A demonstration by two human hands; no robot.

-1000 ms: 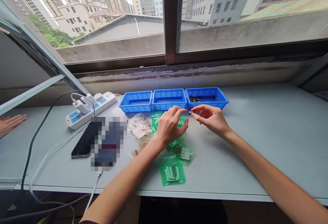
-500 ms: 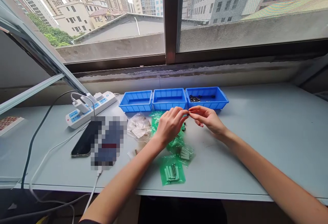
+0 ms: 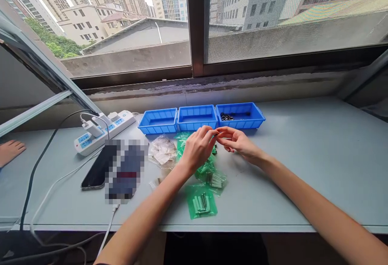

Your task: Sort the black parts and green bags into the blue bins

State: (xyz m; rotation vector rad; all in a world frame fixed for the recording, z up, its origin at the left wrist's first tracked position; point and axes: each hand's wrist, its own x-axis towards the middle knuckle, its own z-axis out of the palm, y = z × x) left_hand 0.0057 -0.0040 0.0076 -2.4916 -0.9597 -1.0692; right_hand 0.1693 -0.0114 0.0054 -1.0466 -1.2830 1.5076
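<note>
And the fingertips close in! A second ago the small, shiny metal piece (image 3: 217, 134) shows plainly at the right hand's finger and thumb; now just a dark speck of it peeks out where the two hands meet. The right hand (image 3: 241, 145) has thumb and index finger clamped on it, the other fingers curled beneath. The left hand (image 3: 198, 145), its thumb well away from its index finger a second ago, now draws up tight to the same spot; whether it truly pinches the piece I cannot tell, its own fingers hide that. So the work looks to have turned from a one-handed hold into close two-handed handling, in the air.

Under the left hand lie the crumpled green see-through plastic bags (image 3: 203, 169), and nearer the person, the flat green plastic packet (image 3: 202, 206) with pale rods and dark screw-like pieces inside, unmoved on the pale grey worktop (image 3: 287, 168). Just beyond the hands, the rightmost blue rectangular plastic tray (image 3: 242, 124) holds a scatter of small dark parts (image 3: 226, 117). At far left, another person's hand (image 3: 12, 151) is back on the worktop, well apart from it all.
</note>
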